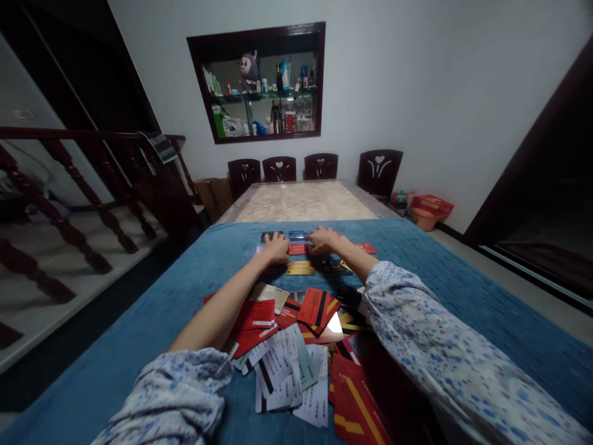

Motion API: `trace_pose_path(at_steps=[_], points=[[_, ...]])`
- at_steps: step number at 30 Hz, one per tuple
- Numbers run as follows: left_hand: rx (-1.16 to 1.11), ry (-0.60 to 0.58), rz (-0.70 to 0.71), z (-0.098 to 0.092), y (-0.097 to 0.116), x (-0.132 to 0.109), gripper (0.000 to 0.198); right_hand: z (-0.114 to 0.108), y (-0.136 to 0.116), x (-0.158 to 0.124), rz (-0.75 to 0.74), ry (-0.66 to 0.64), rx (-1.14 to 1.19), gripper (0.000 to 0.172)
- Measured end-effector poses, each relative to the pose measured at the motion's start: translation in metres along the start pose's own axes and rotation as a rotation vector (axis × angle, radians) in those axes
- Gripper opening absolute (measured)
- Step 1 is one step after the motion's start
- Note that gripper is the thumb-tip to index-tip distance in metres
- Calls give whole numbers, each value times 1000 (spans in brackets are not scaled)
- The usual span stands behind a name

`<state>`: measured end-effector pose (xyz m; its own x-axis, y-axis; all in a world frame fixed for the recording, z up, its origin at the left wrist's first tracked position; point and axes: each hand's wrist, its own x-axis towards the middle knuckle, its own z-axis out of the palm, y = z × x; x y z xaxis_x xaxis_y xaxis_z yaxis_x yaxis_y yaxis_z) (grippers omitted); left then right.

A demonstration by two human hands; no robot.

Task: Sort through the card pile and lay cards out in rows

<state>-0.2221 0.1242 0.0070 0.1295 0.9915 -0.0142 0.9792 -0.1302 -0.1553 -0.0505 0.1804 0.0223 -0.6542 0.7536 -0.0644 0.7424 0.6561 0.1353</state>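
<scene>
Between the left hand (pixel 278 248) and the right hand (pixel 325 240), a blue card (pixel 298 235) and a red card (pixel 298 250) lie flat on a blue cloth (pixel 222 253). The left fingers are bent and a bit apart, tips down at a black card (pixel 267 236); I can't tell if they grip it. The right fingers point down by the right ends of the blue card and the red card; I can't tell if they hold one. On the near side of the fingers is a gold card (pixel 300 268). Nearer still, apart from the fingers, is a messy pile (pixel 278 364) of red, white and green cards. Far past the fingers are chairs (pixel 319 173) and a purple doll (pixel 250 69).
</scene>
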Motion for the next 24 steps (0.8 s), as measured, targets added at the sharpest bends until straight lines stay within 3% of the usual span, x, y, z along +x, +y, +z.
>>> trace_pose_path(at_steps=[5,10,24], points=[[11,51,16,-6,-1,-22,41,-5,1,-11,-33,73,1,43],[6,89,36,-6,0,-46,37,-8,-6,-27,-61,135,15,31],[-73,263,78,9,-8,-103,38,-26,-48,-93,-120,320,86,23]])
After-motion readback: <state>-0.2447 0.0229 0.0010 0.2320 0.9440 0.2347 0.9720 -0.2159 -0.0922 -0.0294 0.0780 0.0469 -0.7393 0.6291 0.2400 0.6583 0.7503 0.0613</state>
